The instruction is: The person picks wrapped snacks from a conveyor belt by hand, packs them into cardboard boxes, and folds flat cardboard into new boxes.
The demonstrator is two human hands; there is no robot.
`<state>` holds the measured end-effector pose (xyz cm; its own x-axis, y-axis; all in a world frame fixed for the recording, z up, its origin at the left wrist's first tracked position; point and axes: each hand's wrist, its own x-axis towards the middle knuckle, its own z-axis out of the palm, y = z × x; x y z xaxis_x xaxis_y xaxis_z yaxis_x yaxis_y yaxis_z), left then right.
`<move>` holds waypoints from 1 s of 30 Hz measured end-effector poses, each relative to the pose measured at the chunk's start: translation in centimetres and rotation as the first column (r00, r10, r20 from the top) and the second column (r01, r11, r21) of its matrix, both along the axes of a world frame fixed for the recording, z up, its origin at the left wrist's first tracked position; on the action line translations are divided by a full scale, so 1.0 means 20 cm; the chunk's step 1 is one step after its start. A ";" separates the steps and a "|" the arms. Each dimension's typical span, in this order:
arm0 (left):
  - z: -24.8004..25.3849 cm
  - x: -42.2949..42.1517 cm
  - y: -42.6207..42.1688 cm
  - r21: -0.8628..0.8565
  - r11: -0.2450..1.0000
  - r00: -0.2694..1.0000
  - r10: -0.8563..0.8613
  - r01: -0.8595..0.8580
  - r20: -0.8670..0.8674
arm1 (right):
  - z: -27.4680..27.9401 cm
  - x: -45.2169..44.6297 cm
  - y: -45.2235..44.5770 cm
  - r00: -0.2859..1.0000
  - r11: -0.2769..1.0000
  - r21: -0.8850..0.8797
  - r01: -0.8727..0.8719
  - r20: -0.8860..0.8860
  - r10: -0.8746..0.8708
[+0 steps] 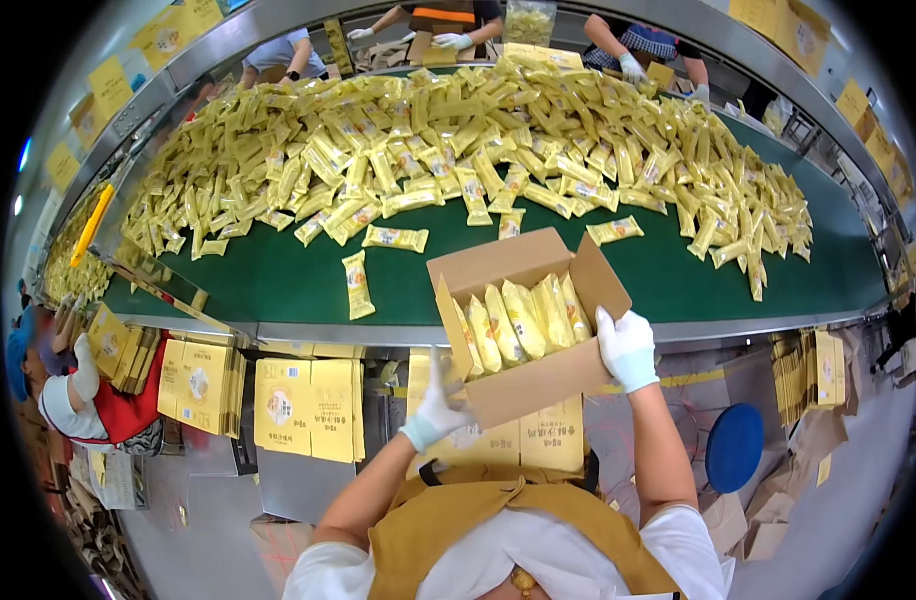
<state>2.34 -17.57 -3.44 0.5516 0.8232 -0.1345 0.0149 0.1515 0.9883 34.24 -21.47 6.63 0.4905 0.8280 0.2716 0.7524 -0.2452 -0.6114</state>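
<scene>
An open cardboard box (538,383) is tilted toward me at the front edge of the green conveyor belt. Inside it stands a row of several yellow snack packets (524,318), its flaps folded outward. My right hand (626,348), in a white glove, grips the box's right side, thumb at the top edge. My gloved left hand (438,408) is just left of the box's lower corner, thumb raised and fingers apart, partly blurred; whether it touches the box is unclear. Loose packets lie beyond the box, one single packet (357,285) to its left.
A large heap of packets (418,130) covers the green belt (278,285). Stacks of flat yellow cartons (308,410) hang below the metal edge, and a blue stool (735,448) stands at right. A co-worker in a red apron (128,400) is at left; others work across the belt.
</scene>
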 end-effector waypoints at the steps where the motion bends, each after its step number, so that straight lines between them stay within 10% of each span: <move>1: -0.11 0.05 0.03 -0.039 0.999 0.989 -0.014 0.019 0.145 | 0.04 -0.02 0.01 1.000 1.000 0.000 -0.010 -0.026 0.010; 6: -0.52 0.11 0.10 0.012 0.999 0.892 -0.043 0.043 0.449 | 0.10 0.00 0.00 0.958 0.970 0.084 -0.230 -0.156 0.241; 11: 0.13 0.07 0.46 0.186 0.973 0.934 0.062 -0.135 0.352 | 0.39 0.05 0.13 0.822 0.811 0.450 -0.373 -0.245 0.514; 12: 0.30 0.06 0.60 0.286 0.941 0.943 0.085 -0.182 0.321 | 0.48 0.04 0.18 0.640 0.825 0.515 -0.234 -0.557 0.529; 19: 1.63 0.32 1.67 0.803 0.459 0.922 0.121 -0.380 0.367 | 1.38 0.29 1.06 0.734 0.356 0.642 -0.679 0.586 0.343; 20: 1.79 0.37 1.77 0.832 0.392 0.918 0.112 -0.392 0.380 | 1.46 0.24 1.19 0.669 0.215 0.827 -0.520 0.237 0.704; 22: 2.10 0.48 1.84 0.875 0.243 0.908 0.119 -0.419 0.402 | 1.66 0.28 1.41 0.660 0.253 0.819 -0.515 0.190 0.727; 24: 2.21 0.54 2.03 0.867 0.344 0.933 0.151 -0.360 0.327 | 1.76 0.32 1.60 0.819 0.334 0.848 -0.412 0.184 0.543; 26: 2.25 0.59 2.10 0.750 0.559 0.930 0.297 -0.354 0.217 | 1.80 0.27 1.66 0.716 0.402 0.798 -0.448 0.051 0.696; 29: 2.23 0.59 2.23 0.844 0.439 0.846 0.532 -0.310 0.035 | 1.72 0.41 1.96 0.904 0.689 0.653 -0.315 0.428 0.008; 30: 2.25 0.59 2.24 0.850 0.451 0.831 0.555 -0.272 -0.029 | 1.70 0.42 1.96 0.891 0.696 0.632 -0.340 0.453 0.024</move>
